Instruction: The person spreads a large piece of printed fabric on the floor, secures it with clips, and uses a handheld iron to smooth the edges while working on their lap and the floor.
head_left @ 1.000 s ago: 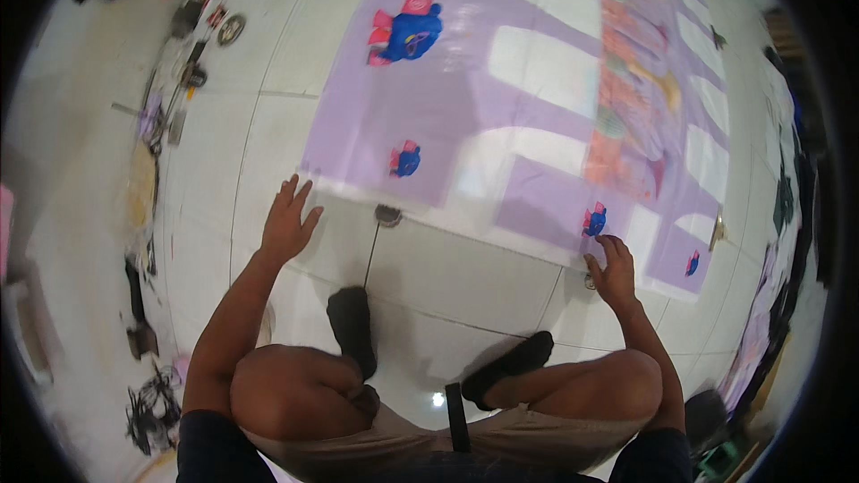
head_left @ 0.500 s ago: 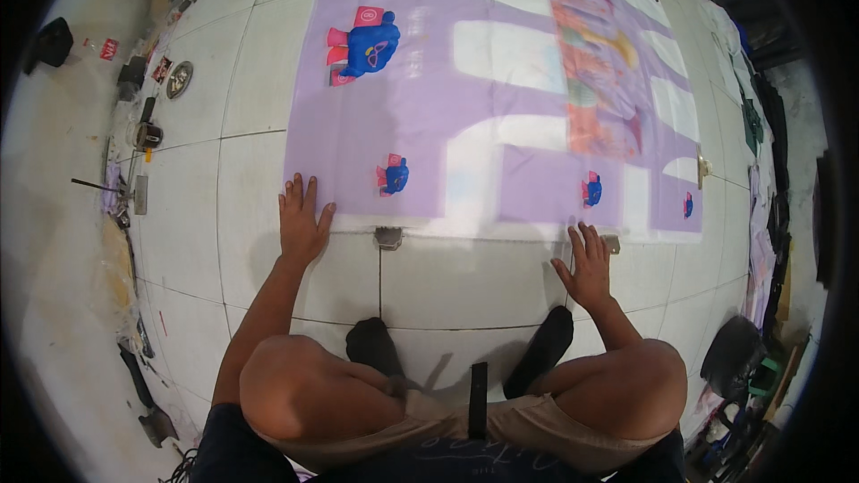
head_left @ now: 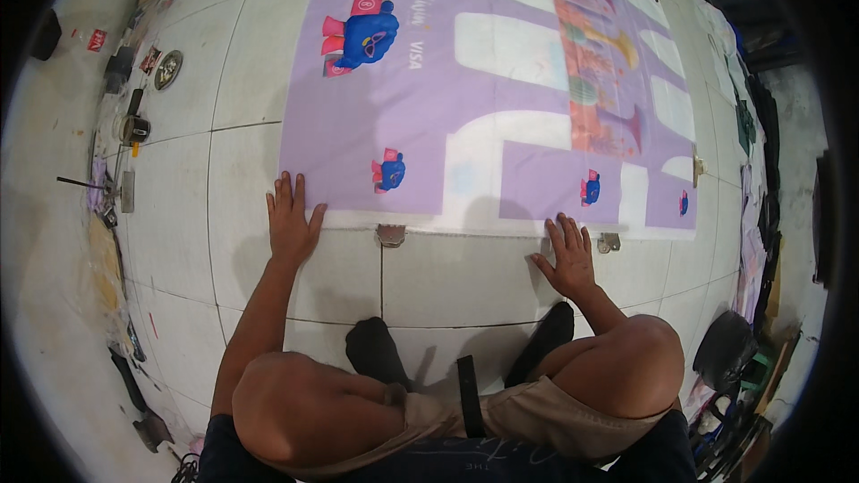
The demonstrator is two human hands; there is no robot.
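Spread flat over the tiled floor point(head_left: 179, 206), the big purple banner point(head_left: 501, 80) looks thin, floppy and light, best taken along its near edge, where the left hand point(head_left: 291, 224) and right hand point(head_left: 568, 255) press with fingers splayed open, gripping nothing.

Along the floor's left edge I see a round tin point(head_left: 167, 70), a red packet point(head_left: 97, 39) and scattered tools point(head_left: 132, 128).

Purple printed banner point(head_left: 501, 89) flat on tiled floor.
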